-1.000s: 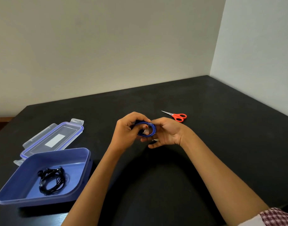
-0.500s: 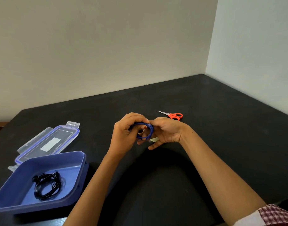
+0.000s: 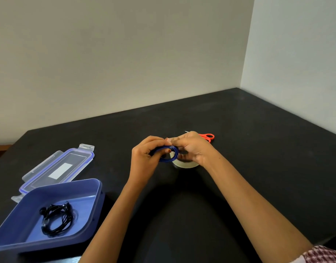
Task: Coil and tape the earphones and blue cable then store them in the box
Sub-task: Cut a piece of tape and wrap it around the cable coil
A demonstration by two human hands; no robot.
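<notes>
Both hands, left [image 3: 147, 156] and right [image 3: 194, 149], meet mid-table over the tape roll [image 3: 184, 164], gripping the blue cable [image 3: 168, 153], so the centre is blocked. Just behind the right hand lie the scissors [image 3: 208, 136], closing that near gap. Far left, the box [image 3: 49, 238] sits open, earphones [image 3: 57, 220] filling part of its floor, the rest bare. The lid [image 3: 57, 168] lies touching its far side. Between box and left forearm runs an open lane of table [image 3: 267, 149]. The whole right side and far edge lie clear.
</notes>
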